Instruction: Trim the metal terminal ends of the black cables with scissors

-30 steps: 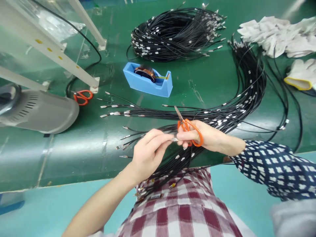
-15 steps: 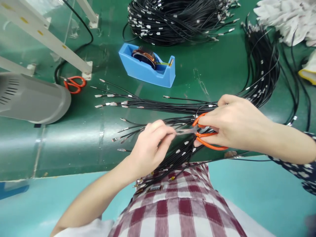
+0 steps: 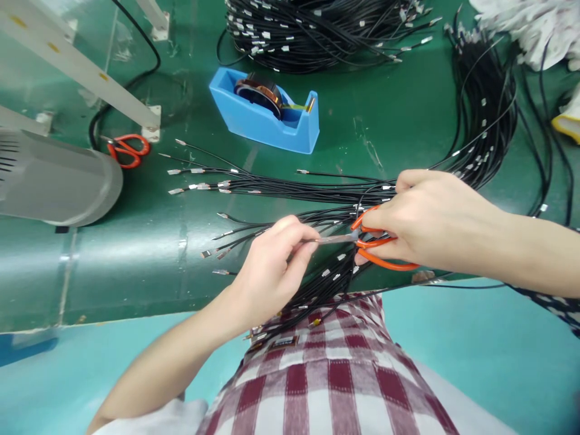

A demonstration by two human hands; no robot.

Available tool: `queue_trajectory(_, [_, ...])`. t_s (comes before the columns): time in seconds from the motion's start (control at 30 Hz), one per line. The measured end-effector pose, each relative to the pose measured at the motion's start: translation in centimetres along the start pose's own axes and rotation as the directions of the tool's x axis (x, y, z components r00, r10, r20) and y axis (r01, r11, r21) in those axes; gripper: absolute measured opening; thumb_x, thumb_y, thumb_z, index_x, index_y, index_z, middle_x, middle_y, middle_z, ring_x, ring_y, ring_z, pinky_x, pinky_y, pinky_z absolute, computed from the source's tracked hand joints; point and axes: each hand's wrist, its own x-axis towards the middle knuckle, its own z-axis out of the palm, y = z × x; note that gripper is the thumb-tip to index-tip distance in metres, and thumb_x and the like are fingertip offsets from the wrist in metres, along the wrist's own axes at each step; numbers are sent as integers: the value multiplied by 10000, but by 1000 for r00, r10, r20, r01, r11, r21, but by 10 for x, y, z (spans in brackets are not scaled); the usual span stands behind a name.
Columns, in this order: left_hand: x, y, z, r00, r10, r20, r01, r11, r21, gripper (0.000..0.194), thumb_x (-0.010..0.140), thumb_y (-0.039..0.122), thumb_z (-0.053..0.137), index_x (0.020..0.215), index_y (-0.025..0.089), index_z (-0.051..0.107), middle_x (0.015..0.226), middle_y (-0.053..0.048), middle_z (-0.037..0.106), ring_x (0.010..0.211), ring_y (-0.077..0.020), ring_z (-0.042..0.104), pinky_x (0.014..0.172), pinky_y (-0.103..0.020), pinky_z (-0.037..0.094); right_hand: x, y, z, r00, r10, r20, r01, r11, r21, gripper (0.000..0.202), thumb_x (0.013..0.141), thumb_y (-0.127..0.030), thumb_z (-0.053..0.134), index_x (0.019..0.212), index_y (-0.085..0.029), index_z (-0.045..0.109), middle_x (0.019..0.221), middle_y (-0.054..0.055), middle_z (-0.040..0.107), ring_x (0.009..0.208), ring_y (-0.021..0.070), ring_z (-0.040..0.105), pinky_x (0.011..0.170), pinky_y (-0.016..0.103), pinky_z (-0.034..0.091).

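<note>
Orange scissors (image 3: 357, 236), aimed away from you a second ago, now point left, nearer you and rightward of the tape dispenser (image 3: 263, 132), your right hand (image 3: 428, 217) gripping them. That puts the blades (image 3: 338, 239) at your left hand (image 3: 278, 260), its fingertips (image 3: 310, 232) pinched together, apparently working there.

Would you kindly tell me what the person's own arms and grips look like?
The left grip and right grip are ungloved. The left forearm and right forearm are bare, no watch visible. A dark sleeve with a white pattern shows at the right; pale cloth beyond the left forearm may be another sleeve.
</note>
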Motion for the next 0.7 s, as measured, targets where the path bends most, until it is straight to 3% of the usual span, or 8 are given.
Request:
queue_trajectory(0.17, [-2,0,2,999,-3,-33,1,999,-54,143,924,71,532,903,161,642,788,-3,582,667,-96,530,601,-211,438,2,1,4,1000,-12,-11,13,999,42,424,876,-492,592,569,-202,604,457,18,541,480,140,390,583,322,240])
queue_trajectory(0.33, [-6,-2,3,999,8,-49,-14,994,-111,138,913,66,550,903,160,650,785,-13,596,655,-95,531,529,-198,409,8,6,5,987,-15,159,-26,968,251,387,834,-505,651,575,-218,630,453,-18,522,460,121,389,528,296,204])
queue_trajectory(0.5, [-8,-3,4,997,34,-66,-44,988,-149,147,902,51,566,900,164,661,793,-17,613,664,-92,542,531,-192,416,12,12,15,950,-124,286,-54,837,544,455,839,-628,603,620,-232,656,455,-61,471,439,92,351,485,273,196])
queue_trajectory(0.6, [-8,-3,4,998,25,-66,-35,987,-158,138,903,60,570,901,165,660,790,-19,611,660,-94,549,520,-191,417,11,14,19,949,-148,278,-43,813,581,488,826,-674,587,626,-235,662,461,-66,459,441,89,328,481,274,189])
queue_trajectory(0.7, [-7,-3,3,999,18,-50,-26,989,-143,128,905,69,573,895,165,657,784,-17,611,652,-91,546,518,-187,415,9,13,15,974,-116,192,10,878,479,494,836,-677,570,632,-237,668,466,-51,501,455,101,347,510,282,207])
